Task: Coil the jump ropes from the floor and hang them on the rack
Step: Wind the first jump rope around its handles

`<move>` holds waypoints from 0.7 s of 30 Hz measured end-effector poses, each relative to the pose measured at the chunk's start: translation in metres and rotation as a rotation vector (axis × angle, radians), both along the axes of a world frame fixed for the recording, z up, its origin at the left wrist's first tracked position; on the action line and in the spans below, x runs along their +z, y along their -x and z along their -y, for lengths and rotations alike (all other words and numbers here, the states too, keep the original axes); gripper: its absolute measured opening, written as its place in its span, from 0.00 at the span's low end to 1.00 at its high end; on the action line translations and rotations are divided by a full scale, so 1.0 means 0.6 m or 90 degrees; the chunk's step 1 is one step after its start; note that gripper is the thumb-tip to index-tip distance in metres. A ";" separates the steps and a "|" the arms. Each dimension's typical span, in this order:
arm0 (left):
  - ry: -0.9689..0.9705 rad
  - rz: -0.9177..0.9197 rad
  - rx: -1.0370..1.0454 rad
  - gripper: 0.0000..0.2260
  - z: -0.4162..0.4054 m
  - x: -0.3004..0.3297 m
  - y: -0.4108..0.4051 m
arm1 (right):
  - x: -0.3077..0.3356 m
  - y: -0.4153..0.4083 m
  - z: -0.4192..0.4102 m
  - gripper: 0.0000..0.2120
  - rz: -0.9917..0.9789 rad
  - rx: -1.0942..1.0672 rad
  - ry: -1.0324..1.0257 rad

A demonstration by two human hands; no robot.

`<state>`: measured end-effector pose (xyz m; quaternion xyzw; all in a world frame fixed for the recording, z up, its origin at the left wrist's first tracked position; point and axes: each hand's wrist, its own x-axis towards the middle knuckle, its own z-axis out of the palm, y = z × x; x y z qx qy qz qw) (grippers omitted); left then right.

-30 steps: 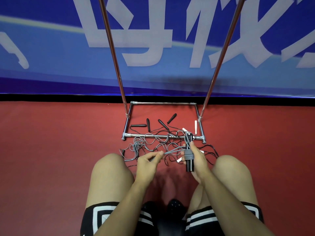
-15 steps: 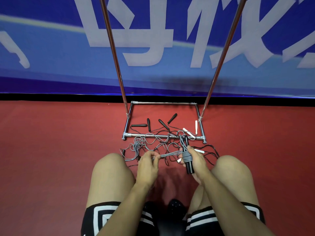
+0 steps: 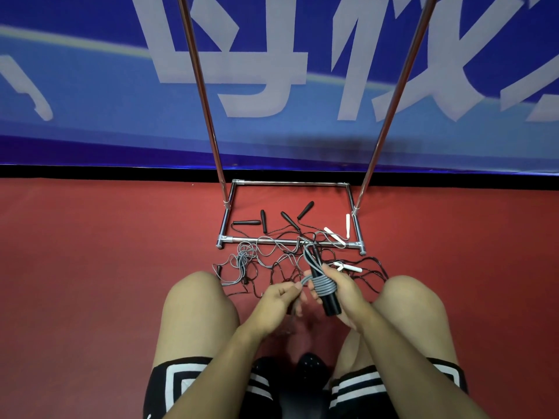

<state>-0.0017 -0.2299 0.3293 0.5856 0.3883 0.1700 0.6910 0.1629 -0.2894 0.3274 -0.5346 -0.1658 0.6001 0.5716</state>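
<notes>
My right hand [image 3: 343, 293] grips the black handles [image 3: 328, 299] of a grey jump rope [image 3: 323, 284], with several turns of grey cord wound around them. My left hand [image 3: 273, 303] pinches the free grey cord close beside the coil. More grey cord [image 3: 242, 258] trails in loops on the red floor to the left. Tangled black ropes [image 3: 281, 237] with black handles [image 3: 246, 222] and white handles [image 3: 334, 235] lie across the base of the chrome rack [image 3: 287, 183], whose two uprights [image 3: 199, 86] rise out of view.
My bare knees [image 3: 196, 300] flank the hands as I crouch on the red floor [image 3: 90, 267]. A blue banner with white characters [image 3: 272, 71] covers the wall behind the rack. My black shoes [image 3: 311, 367] show below the hands.
My left hand has drawn the grey cord in toward the coil and lower, now almost touching my right hand. The handles have tilted and moved slightly toward me.
</notes>
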 end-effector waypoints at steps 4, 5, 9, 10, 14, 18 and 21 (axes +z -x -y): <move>-0.073 -0.027 0.078 0.16 -0.009 -0.006 -0.001 | 0.001 -0.001 0.000 0.20 0.009 0.006 -0.017; -0.099 -0.045 0.081 0.16 -0.011 -0.006 0.000 | 0.001 0.001 0.000 0.19 0.019 0.007 -0.014; -0.191 -0.157 0.079 0.13 -0.017 -0.019 0.006 | 0.002 0.005 -0.001 0.20 0.001 0.039 0.029; -0.193 -0.169 0.095 0.11 -0.019 -0.025 0.007 | 0.002 0.005 -0.002 0.19 -0.012 0.045 0.038; -0.169 -0.168 0.132 0.09 -0.026 -0.030 0.009 | -0.010 0.008 -0.005 0.12 -0.006 0.032 0.037; -0.163 -0.173 0.111 0.14 -0.021 -0.025 0.007 | -0.007 0.011 0.001 0.07 0.146 0.084 0.042; -0.131 -0.159 0.112 0.16 -0.017 -0.024 0.001 | -0.010 0.009 0.001 0.16 0.258 0.100 0.046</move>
